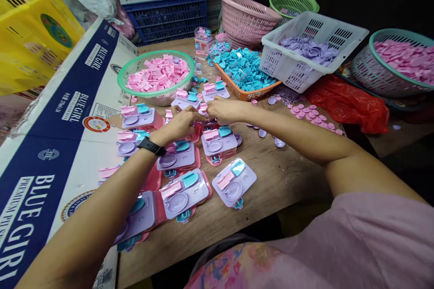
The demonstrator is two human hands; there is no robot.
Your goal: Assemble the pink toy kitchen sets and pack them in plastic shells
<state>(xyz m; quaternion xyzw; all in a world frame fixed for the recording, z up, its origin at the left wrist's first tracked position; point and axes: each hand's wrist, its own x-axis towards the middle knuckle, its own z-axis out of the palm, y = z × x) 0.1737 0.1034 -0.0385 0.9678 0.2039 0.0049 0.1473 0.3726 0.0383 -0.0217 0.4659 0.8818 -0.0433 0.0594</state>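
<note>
My left hand [179, 123], with a black band at the wrist, and my right hand [224, 108] meet over a toy set [202, 123] in the middle of the wooden table [285, 176]. The fingers of both hands are curled and pinched on small pink pieces of that set. Around them lie several assembled purple toy trays with pink and teal parts, such as the purple tray [233, 183] nearest me and another tray [219, 141] just under my hands.
A green basket of pink parts [156, 74], an orange tray of teal parts [246, 72], a white basket of purple lids [305, 49] and a basket of pink lids [400, 61] stand behind. A Blue Girl cardboard box [57, 144] lies left. Loose lids [305, 113] scatter right.
</note>
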